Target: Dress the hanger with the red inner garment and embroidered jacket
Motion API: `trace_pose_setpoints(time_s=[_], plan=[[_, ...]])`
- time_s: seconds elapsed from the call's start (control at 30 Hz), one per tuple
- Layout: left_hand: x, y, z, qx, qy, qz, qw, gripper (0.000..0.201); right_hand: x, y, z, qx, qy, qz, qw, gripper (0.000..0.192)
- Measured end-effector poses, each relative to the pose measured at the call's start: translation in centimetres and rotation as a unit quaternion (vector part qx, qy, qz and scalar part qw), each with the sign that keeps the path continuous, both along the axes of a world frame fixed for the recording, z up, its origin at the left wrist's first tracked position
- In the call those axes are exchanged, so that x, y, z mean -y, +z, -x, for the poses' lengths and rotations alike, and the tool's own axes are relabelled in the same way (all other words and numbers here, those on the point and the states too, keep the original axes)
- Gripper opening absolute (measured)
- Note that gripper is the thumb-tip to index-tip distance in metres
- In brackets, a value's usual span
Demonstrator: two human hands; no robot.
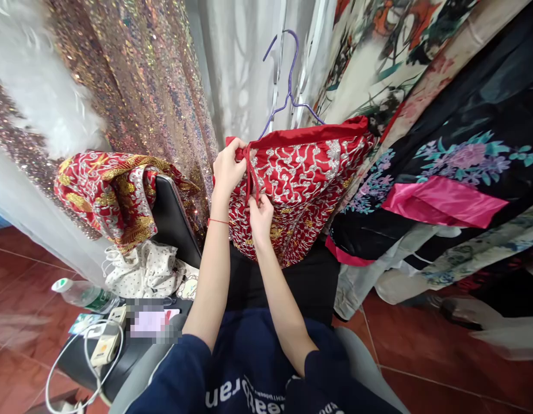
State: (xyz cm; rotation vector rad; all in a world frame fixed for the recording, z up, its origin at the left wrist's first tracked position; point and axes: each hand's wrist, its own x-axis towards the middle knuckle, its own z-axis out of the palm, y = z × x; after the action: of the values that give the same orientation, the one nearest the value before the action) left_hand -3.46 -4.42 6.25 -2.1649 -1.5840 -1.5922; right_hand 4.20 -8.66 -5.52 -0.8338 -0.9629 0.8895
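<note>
Hiding the hanger's [289, 86] base, the garment [298, 187] is gripped by left fingers [240, 167], cord [249, 178] by right fingers [253, 204].

The red garment [298, 175] is rough embroidered cloth, the purple hanger [289, 87] smooth.

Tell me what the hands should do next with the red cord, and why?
Perhaps the right hand should gently draw the cord down while the left hand steadies the cloth. The left grips the cloth's bunched top corner, where the cord hangs down, and the right seems to pinch the cord lower down.
</note>
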Motion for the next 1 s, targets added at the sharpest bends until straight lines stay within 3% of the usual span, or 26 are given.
trace_pose_setpoints(time_s=[0.17, 0.27, 0.43, 0.57, 0.73, 0.87, 1.0], plan=[[0.0, -0.1, 0.1, 0.000, -0.005, 0.005, 1.000, 0.024, 0.8, 0.1, -0.3, 0.012, -0.003, -0.013, 1.000, 0.017], [-0.1, -0.1, 0.2, 0.003, -0.003, 0.000, 1.000, 0.024, 1.4, 0.5, -0.9, 0.103, -0.009, -0.013, 0.995, 0.015], [0.0, -0.2, 0.0, 0.000, 0.005, -0.003, 1.000, 0.021, 2.2, 1.8, -1.5, 0.284, -0.106, 0.020, 0.953, 0.016], [0.2, -0.1, -0.1, -0.006, 0.010, 0.006, 1.000, 0.017, 2.1, 2.5, -1.8, 0.363, -0.107, 0.049, 0.924, 0.012], [0.2, -0.1, 0.0, -0.005, 0.015, 0.007, 1.000, 0.015, 1.4, 2.5, -2.6, 0.322, -0.075, 0.073, 0.941, 0.009], [0.1, -0.2, 0.0, -0.006, 0.020, 0.010, 1.000, 0.016, 0.7, 1.9, -3.1, 0.245, 0.016, 0.104, 0.964, 0.007], [-0.1, -0.3, 0.1, -0.007, 0.015, 0.007, 1.000, 0.017, 0.2, 1.3, -3.4, 0.214, 0.074, 0.108, 0.968, 0.012]])
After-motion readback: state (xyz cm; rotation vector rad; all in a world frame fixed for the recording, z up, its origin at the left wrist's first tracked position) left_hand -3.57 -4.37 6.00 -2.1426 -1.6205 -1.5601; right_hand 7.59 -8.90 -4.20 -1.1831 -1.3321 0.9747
